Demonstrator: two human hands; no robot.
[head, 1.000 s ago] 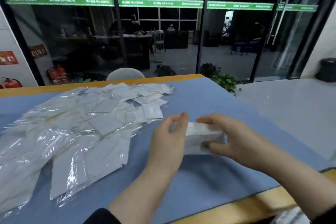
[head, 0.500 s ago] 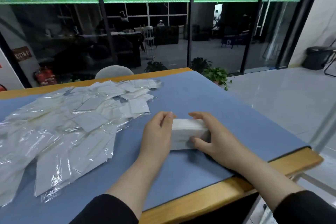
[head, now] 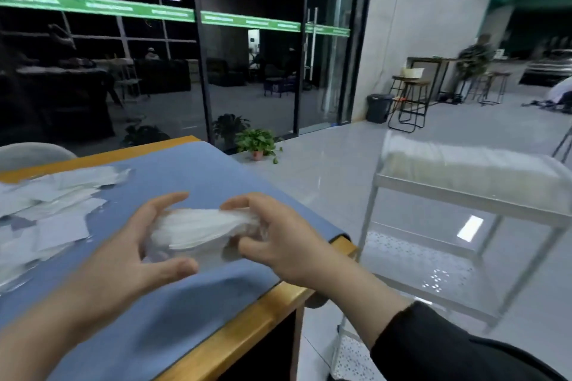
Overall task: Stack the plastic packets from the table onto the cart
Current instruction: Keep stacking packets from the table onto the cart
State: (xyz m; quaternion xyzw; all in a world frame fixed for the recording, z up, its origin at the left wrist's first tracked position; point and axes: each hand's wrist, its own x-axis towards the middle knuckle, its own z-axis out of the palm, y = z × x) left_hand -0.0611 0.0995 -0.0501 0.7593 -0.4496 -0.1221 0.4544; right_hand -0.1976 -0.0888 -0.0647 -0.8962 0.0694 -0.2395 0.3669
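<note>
A bundle of plastic packets point(head: 201, 227) is held above the blue-covered table point(head: 192, 303), near its right front corner. The right hand point(head: 278, 241) grasps the bundle's right end, thumb on top and fingers curled underneath, so the packets pinch together there and fan out towards the left. The left hand point(head: 136, 250) cups the fanned left end, index finger arched over the top and thumb stretched below; whether its fingers actually press on the packets is hard to tell through the motion blur. The right forearm wears a black sleeve point(head: 448, 346). On the left part of the table lies a loose heap of packets point(head: 52, 204), well apart from the held bundle. To the right of the table, on the pale tiled floor, stands the white cart point(head: 464, 195) with a raised rim; on its top shelf a long, neat row of stacked packets point(head: 464, 164) already lies, and a perforated lower shelf shows beneath. Behind the table, a potted plant point(head: 258, 141) sits on the floor by the glass wall, and further back are a dark bin point(head: 379, 108) and some bar stools point(head: 408, 103).
</note>
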